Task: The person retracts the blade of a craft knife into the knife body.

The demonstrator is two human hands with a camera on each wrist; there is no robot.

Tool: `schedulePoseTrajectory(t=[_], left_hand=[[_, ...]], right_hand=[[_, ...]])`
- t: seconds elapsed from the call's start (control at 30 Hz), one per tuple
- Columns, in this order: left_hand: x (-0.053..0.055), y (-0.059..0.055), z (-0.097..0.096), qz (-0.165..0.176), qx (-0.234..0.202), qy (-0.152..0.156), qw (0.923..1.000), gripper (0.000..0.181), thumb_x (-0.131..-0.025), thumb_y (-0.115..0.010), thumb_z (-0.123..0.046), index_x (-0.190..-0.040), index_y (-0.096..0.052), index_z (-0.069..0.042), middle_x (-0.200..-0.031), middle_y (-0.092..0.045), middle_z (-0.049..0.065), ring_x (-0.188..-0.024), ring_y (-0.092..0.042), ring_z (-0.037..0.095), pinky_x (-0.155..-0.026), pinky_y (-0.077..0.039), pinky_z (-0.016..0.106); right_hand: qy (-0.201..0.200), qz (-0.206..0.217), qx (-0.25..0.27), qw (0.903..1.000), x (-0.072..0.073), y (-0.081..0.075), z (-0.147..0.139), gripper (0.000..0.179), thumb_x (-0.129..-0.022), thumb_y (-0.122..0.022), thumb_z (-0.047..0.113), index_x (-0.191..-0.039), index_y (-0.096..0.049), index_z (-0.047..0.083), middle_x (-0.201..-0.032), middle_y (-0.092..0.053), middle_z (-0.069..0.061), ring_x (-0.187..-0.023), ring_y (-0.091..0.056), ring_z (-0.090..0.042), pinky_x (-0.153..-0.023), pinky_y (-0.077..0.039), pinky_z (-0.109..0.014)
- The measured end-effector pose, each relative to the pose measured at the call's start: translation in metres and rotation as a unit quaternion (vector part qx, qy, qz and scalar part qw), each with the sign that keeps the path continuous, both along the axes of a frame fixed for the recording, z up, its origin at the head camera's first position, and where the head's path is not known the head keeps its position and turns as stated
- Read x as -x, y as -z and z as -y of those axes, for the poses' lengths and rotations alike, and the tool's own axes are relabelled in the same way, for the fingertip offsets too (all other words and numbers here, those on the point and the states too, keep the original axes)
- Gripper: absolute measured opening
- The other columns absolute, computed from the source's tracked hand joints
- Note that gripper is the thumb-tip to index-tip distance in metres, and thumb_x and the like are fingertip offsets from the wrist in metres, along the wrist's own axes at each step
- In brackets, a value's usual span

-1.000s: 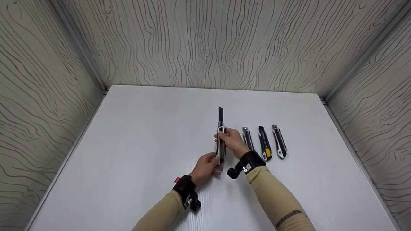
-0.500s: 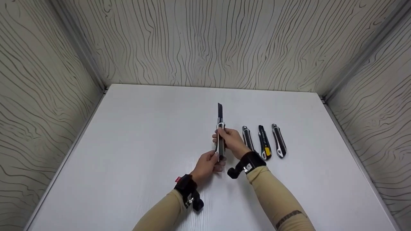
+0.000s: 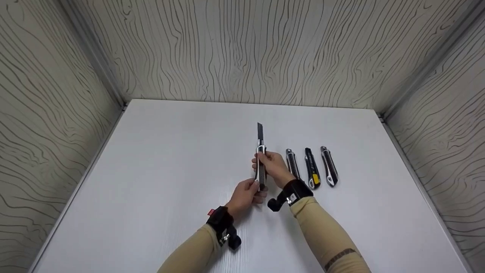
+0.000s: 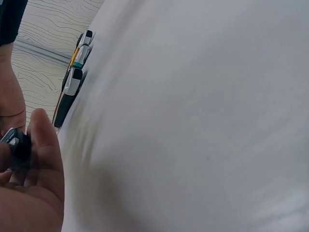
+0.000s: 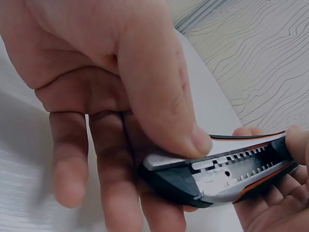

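Observation:
Both hands hold one snap-off utility knife, its long dark blade extended and pointing away from me. My left hand pinches the butt end. In the right wrist view, the left thumb presses by the dark end cap and several left fingers hang free. Higher on the handle, my right hand grips the body, its thumb at the slider beside the toothed track. The left wrist view catches only the knife's end in the left fingers.
To the right, three more utility knives lie side by side: a dark and silver one partly behind the right hand, a black and yellow one, and another dark and silver one. Patterned walls enclose the white table.
The knife has shifted slightly away from me, with the left hand's fingers moving a little along with it. The grip of both hands and the extended blade look the same.

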State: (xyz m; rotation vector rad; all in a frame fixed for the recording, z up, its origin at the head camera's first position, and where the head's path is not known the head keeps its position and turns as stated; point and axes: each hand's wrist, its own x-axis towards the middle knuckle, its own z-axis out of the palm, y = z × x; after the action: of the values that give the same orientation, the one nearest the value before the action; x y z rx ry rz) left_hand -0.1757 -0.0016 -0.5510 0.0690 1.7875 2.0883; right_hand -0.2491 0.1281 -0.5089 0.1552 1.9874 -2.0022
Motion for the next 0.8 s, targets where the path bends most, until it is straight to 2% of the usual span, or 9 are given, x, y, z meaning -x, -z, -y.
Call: schedulePoseTrajectory(t=[0.23, 0.4, 0.53, 0.8], left_hand=[[0.0011, 0.0019, 0.0007, -0.005, 0.002, -0.003, 1.0, 0.032, -0.105, -0.04, -0.014, -0.117, -0.056, 0.011, -0.102, -0.069, 0.018, -0.078, -0.064, 0.011, -0.069, -0.057, 0.025], [0.002, 0.0031, 0.0006, -0.009, 0.014, -0.006, 0.9998, 0.031, -0.105, -0.04, -0.015, -0.115, -0.056, 0.01, -0.099, -0.07, 0.017, -0.077, -0.065, 0.011, -0.069, -0.059, 0.027], [0.0021, 0.0032, 0.0008, -0.008, 0.019, -0.01, 0.9997, 0.031, -0.105, -0.041, -0.015, -0.114, -0.057, 0.009, -0.098, -0.07, 0.016, -0.076, -0.065, 0.011, -0.068, -0.059, 0.028], [0.0018, 0.0031, 0.0013, -0.005, 0.009, -0.015, 0.9998, 0.032, -0.105, -0.041, -0.016, -0.114, -0.057, 0.01, -0.1, -0.069, 0.019, -0.075, -0.063, 0.011, -0.066, -0.057, 0.025]], right_hand=[[-0.007, 0.006, 0.005, 0.9999, -0.0007, -0.0017, 0.0004, 0.035, -0.103, -0.049, 0.016, -0.122, -0.052, -0.012, -0.097, -0.066, -0.01, -0.083, -0.067, -0.013, -0.08, -0.058, -0.028], [-0.012, 0.01, 0.0, 0.9999, 0.0001, -0.0007, 0.0003, 0.032, -0.102, -0.049, 0.014, -0.124, -0.052, -0.009, -0.107, -0.066, -0.017, -0.085, -0.067, -0.013, -0.08, -0.057, -0.027], [-0.009, 0.01, 0.0, 0.9999, 0.0007, 0.0001, 0.0015, 0.031, -0.102, -0.049, 0.013, -0.124, -0.052, -0.01, -0.109, -0.066, -0.019, -0.084, -0.067, -0.012, -0.079, -0.057, -0.027], [-0.003, 0.009, 0.006, 0.9999, -0.0003, -0.0011, 0.0026, 0.031, -0.102, -0.049, 0.011, -0.124, -0.052, -0.01, -0.111, -0.065, -0.021, -0.084, -0.068, -0.012, -0.082, -0.058, -0.027]])
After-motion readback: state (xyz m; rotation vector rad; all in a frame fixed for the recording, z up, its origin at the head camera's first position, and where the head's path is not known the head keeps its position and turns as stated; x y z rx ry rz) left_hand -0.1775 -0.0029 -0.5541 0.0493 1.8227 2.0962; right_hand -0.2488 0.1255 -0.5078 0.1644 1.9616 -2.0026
